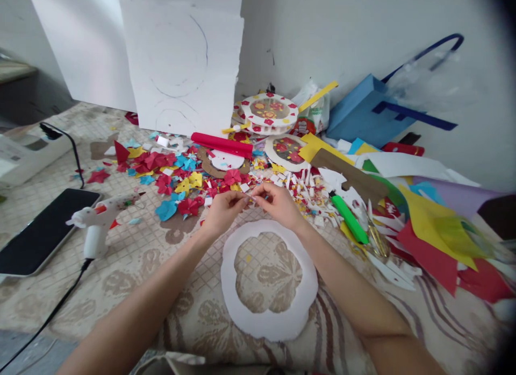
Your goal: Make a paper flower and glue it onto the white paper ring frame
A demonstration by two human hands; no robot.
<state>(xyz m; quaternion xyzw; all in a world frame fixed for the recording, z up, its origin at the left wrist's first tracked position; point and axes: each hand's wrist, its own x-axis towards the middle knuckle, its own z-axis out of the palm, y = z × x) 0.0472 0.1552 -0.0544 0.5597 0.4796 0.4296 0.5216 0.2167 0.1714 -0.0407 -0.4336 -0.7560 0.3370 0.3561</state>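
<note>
head view: left hand [223, 209] and right hand [279, 203] meet, fingers of both pinching a paper scrap [253, 198]; white ring [266, 325] just below the fingers, glue gun [99, 221] well left.

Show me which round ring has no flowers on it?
The white ring nearest you: it is plain. The stacked ring and the flat disc farther back carry red flowers.

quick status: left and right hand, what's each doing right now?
Left hand: closed, fingertips pinching a small white paper piece.
Right hand: closed, pinching the other end of the same piece.
</note>
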